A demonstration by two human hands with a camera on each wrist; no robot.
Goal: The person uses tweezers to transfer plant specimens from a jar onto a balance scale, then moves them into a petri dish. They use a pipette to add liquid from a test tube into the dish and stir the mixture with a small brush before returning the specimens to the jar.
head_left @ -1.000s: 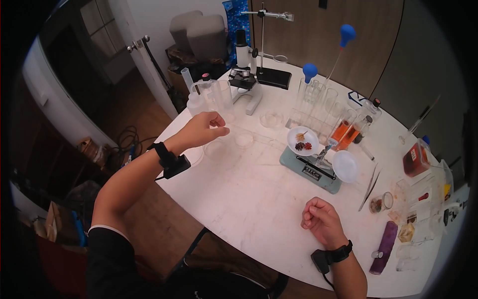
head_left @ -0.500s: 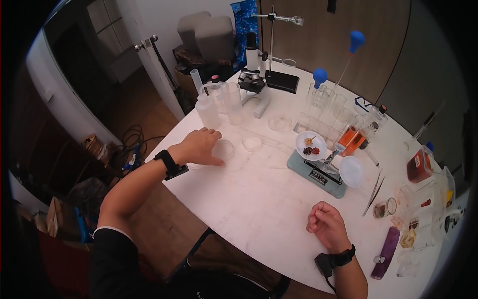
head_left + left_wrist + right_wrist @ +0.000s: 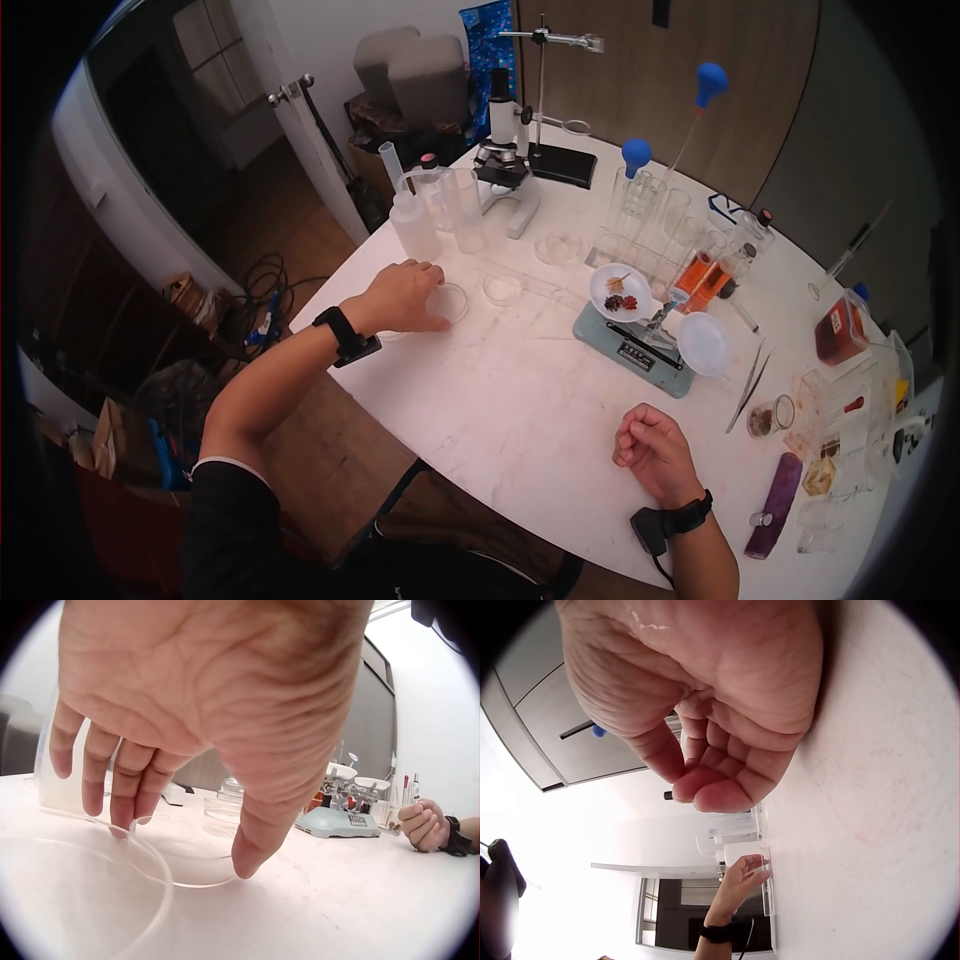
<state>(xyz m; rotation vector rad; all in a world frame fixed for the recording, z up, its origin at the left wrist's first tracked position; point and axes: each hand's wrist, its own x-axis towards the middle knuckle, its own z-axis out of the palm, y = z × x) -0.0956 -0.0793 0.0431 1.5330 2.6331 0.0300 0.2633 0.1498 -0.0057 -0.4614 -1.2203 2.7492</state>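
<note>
A white desk (image 3: 480,400) carries everything, and near its far left corner stand a black-based metal stand (image 3: 565,165) and a black-and-white microscope (image 3: 503,122). A pale green metal balance (image 3: 628,355) with two round white pans sits toward the far edge; a translucent white plastic squeeze bottle (image 3: 412,230) stands by the left edge. Of the hands, the left hand (image 3: 398,298) is near the left front corner, gripping a clear round shallow dish (image 3: 455,303) across its rim, thumb on one side, fingertips on the other; the right hand (image 3: 655,450) rests near the front edge, fingers loosely curled around nothing. A smaller clear round dish (image 3: 503,291) lies just beyond the gripped one, and small dried red, dark and straw-coloured pieces (image 3: 617,303) sit in the balance's left pan
</note>
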